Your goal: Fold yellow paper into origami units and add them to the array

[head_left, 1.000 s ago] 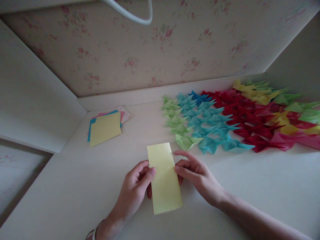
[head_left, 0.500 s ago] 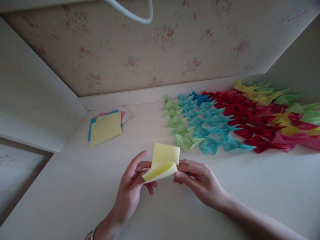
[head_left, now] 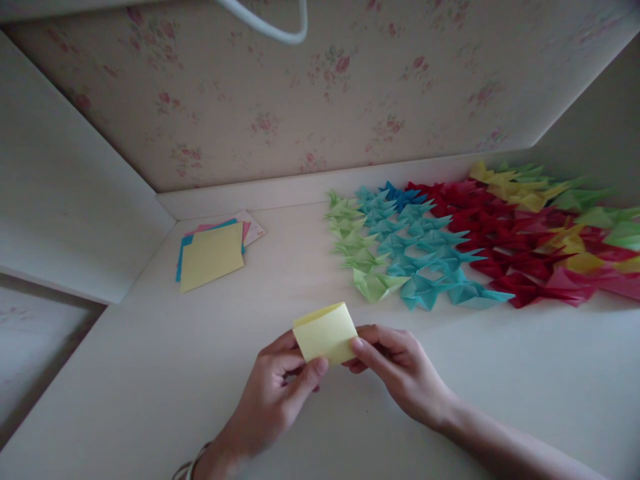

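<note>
Between my hands, above the white tabletop, is a sheet of yellow paper [head_left: 326, 333], bent over into a rectangle with its doubled edge at the top. My left hand [head_left: 285, 387] grips its lower left part, thumb in front and fingers behind. The right edge is pinched between thumb and fingers of my right hand [head_left: 400, 370]. Part of the fingers of both hands is hidden behind the paper. Nearest beyond the paper lies a light green folded paper crane [head_left: 376, 285], at the front of a row of similar ones.
Rows of turquoise cranes [head_left: 423, 290], red cranes [head_left: 525, 287] and yellow and green ones fill the table's right back. A stack of paper squares [head_left: 213, 259], yellow on top, lies at back left. Behind is a flowered wall [head_left: 280, 100] with a white cable [head_left: 270, 28] hanging down.
The paper's lower flap has come up over its front, so the open sheet is now a doubled rectangle. My left thumb has moved right onto its lower edge.
</note>
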Demonstrator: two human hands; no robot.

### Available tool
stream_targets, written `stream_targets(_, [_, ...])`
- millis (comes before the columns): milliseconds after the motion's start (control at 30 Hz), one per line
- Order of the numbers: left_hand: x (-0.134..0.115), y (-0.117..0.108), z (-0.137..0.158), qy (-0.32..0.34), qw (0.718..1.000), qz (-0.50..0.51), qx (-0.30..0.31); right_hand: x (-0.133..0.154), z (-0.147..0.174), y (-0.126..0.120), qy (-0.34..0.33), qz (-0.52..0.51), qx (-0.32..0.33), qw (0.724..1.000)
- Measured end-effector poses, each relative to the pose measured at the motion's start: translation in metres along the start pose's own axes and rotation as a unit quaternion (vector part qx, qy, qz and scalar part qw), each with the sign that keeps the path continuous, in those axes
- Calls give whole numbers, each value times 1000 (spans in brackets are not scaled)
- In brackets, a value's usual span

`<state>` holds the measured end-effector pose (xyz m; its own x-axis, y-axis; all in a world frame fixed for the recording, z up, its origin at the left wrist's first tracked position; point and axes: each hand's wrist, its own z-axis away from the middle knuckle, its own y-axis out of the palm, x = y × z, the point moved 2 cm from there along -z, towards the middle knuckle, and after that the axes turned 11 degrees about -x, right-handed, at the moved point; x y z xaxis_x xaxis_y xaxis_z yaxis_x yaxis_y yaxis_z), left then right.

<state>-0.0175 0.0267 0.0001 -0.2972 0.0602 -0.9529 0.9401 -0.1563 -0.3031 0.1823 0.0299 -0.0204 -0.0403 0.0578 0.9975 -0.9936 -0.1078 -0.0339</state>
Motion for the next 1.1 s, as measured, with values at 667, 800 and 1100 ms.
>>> stream_targets(667, [11, -1, -2, -44, 993, -1, -105, -5, 2, 2, 18, 5, -26, 999])
stream_targets(800, [11, 1, -1, -42, 994, -9, -101, -6, 0, 4, 1, 49, -20, 999])
stream_targets(1100, [8, 0, -4, 37, 993, -64, -89, 2, 3, 6, -23, 105, 27, 994])
